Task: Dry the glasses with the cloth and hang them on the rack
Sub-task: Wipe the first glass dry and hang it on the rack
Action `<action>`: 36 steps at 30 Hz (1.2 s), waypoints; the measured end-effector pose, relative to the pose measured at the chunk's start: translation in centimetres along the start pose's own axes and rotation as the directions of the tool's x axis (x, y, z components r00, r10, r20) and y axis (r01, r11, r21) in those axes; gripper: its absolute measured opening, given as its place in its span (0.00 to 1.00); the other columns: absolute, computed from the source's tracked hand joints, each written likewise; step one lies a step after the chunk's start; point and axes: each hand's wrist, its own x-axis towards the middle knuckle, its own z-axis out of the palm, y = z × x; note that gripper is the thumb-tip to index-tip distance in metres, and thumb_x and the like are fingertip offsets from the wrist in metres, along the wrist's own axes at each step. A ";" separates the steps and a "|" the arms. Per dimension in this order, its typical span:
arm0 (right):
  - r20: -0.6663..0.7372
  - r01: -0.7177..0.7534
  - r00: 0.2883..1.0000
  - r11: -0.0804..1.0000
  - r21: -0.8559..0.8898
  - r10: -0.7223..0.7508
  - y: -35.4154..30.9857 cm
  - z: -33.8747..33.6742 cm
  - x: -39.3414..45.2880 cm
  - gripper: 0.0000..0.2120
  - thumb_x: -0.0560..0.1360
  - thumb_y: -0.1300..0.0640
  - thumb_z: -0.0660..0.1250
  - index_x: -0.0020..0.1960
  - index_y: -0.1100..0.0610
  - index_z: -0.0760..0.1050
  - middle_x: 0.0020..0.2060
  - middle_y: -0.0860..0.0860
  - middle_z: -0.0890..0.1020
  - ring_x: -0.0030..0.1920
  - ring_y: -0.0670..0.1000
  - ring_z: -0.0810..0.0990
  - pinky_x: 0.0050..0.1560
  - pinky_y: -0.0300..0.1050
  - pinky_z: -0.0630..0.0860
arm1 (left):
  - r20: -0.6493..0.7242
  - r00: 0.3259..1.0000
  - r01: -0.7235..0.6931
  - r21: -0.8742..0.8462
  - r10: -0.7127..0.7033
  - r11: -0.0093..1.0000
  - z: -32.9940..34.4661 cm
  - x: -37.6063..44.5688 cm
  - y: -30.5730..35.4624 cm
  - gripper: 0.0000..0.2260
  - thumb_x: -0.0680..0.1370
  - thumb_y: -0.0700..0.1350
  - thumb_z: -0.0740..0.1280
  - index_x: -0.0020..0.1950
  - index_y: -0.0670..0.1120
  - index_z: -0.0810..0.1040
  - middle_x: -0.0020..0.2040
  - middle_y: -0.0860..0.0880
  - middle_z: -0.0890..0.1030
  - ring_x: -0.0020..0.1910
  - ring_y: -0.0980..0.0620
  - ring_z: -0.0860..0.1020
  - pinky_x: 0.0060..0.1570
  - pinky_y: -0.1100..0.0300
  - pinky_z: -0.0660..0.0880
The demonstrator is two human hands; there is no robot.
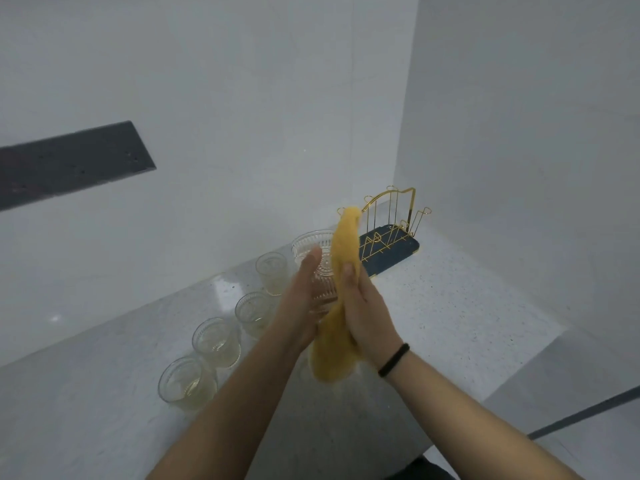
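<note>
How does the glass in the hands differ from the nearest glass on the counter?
The patterned clear glass in the left hand is lifted and tilted, with the yellow cloth against it. The nearest clear glass on the counter stands upright, untouched. Both are clear and ribbed.

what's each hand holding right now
Left hand: closed on the patterned glass, held up off the counter.
Right hand: closed on the yellow cloth, pressing it against the glass.

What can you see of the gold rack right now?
The rack is thin gold-coloured wire, arched at the top, with upright prongs ending in small loops. It stands upright on a dark blue tray in the counter's far corner by the wall. No glasses hang on it. The yellow cloth overlaps its left edge in view.
</note>
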 end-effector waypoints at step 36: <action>-0.071 0.036 0.997 0.995 0.090 -0.030 -0.2 -1.6 -0.6 0.21 0.80 0.42 0.48 0.60 0.54 0.70 0.50 0.50 0.77 0.50 0.48 0.75 0.53 0.41 0.73 | -0.154 0.961 -0.193 0.219 0.229 0.957 3.2 -1.6 0.7 0.19 0.82 0.58 0.56 0.49 0.48 0.80 0.44 0.55 0.85 0.43 0.60 0.82 0.43 0.65 0.77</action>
